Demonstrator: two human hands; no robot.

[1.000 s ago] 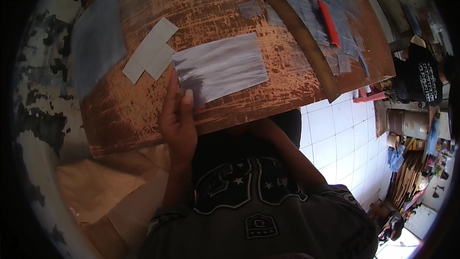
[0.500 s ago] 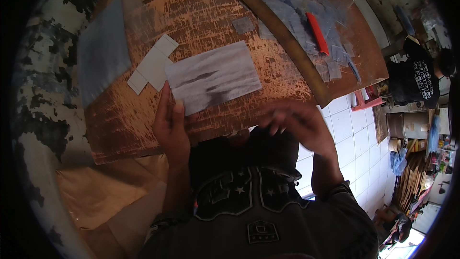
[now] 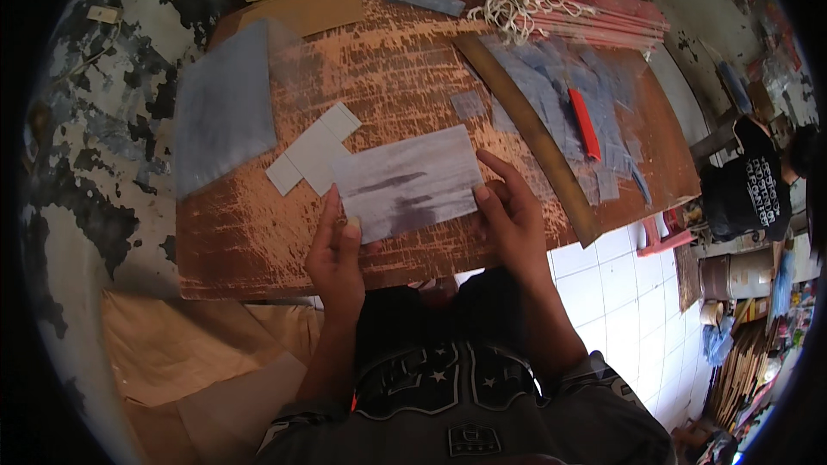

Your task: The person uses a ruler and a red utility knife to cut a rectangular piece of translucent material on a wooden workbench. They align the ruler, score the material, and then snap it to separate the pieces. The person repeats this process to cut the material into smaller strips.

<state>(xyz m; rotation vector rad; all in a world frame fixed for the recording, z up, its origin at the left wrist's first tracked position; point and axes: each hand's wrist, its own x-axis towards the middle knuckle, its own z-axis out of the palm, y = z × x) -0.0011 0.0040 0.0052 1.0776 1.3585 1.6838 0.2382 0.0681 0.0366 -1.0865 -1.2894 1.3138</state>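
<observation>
A rectangular grey-white sheet (image 3: pixel 413 181) with dark streaks is held up over the near part of the worn table, slightly tilted. My left hand (image 3: pixel 338 245) pinches its lower left corner between thumb and fingers. At its right edge my right hand (image 3: pixel 514 211) grips it the same way. Just behind the sheet's left end lies a white card template (image 3: pixel 314 151) with ruled lines, partly covered by it. A small grey square piece (image 3: pixel 468 104) rests on the table beyond the sheet.
A long brown strip (image 3: pixel 534 133) crosses the table. Right of it, a red-handled cutter (image 3: pixel 583 124) lies on scattered clear-grey pieces (image 3: pixel 538 77). A large grey sheet (image 3: pixel 226 108) lies at left, white cords (image 3: pixel 525 4) at the back. Another person (image 3: pixel 748 181) is at far right.
My right hand, blurred and apart from the sheet before, now grips its right edge. My left hand keeps its hold. The view has shifted, showing more of the table's far side.
</observation>
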